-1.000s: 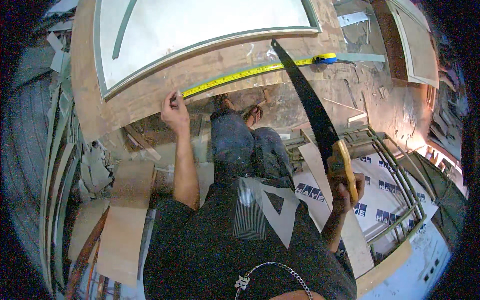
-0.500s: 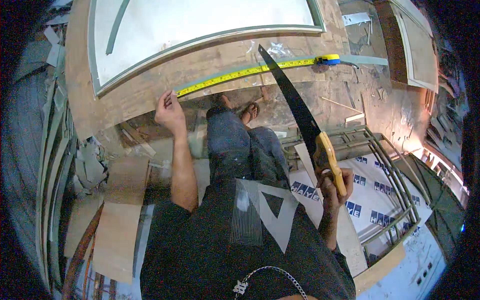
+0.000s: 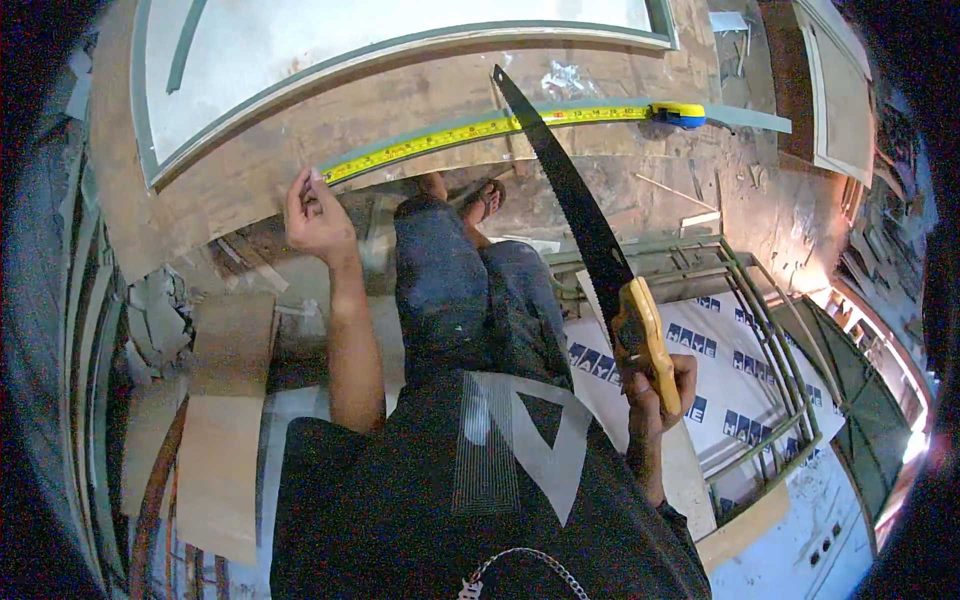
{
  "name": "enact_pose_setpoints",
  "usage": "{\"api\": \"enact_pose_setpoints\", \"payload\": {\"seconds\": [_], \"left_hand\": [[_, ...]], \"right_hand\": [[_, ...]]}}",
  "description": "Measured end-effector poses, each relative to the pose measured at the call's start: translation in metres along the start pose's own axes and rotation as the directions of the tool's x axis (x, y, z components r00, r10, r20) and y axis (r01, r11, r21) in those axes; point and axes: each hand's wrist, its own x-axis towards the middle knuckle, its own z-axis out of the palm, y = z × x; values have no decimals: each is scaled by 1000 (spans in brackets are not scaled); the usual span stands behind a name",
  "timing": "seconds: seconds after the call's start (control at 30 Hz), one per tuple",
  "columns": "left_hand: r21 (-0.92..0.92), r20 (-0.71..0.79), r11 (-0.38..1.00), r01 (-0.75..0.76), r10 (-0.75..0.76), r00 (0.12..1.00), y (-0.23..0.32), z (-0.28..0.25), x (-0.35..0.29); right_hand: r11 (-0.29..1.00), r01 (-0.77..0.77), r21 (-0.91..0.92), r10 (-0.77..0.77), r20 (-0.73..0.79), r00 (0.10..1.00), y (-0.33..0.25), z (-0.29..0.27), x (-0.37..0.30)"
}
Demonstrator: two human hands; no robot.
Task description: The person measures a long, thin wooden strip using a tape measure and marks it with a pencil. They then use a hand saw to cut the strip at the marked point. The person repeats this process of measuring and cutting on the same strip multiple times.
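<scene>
My left hand (image 3: 320, 217) is closed in a pinch at the near-left end of a yellow tape measure (image 3: 440, 141). The blade is pulled out along a thin grey-green strip (image 3: 752, 118) on the wooden bench top. Its yellow and blue case (image 3: 678, 115) rests toward the strip's right end. Fingers of my right hand (image 3: 660, 390) wrap around the yellow handle of a handsaw (image 3: 577, 195). The saw's dark blade points up and away, and its tip crosses in front of the tape in the picture.
A white panel with grey-green edging (image 3: 400, 25) lies on the bench top (image 3: 240, 200). At the right stands a metal frame (image 3: 735, 265) over printed white sheeting (image 3: 690, 345). Boards (image 3: 215, 470) lean at the left. Wood scraps litter the floor, and a cabinet-like box (image 3: 840, 95) stands far right.
The view has shifted slightly, so the tape's case appears a little farther right and my left hand farther left. Both hands keep their hold; the saw is slightly more upright.
</scene>
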Motion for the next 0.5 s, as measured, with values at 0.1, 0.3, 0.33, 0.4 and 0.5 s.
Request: {"api": "enact_pose_setpoints", "payload": {"seconds": [0.1, 0.3, 0.33, 0.4, 0.5], "left_hand": [[-23, 17, 996, 82, -82, 996, 7, 0, -1], [100, 6, 990, -96, 96, 995, 2, 5, -1], [137, 22, 979, -153, 151, 988, 5, 5, 1], [181, 67, 948, -263, 255, 965, 4, 5, 2], [213, 148, 899, -383, 358, 922, 1, 0, 7]], "right_hand": [[1000, 9, -1, -9, -14, 1000, 3, -1, -3], [999, -36, -8, 35, -44, 998, 2, 4, -9], [999, -26, -39, 24, -42, 999, 2, 4, -9], [997, -29, -75, 26, -47, 999, 2, 5, -8], [995, -84, -52, 83, -33, 996, 0, 5, -1]]}}
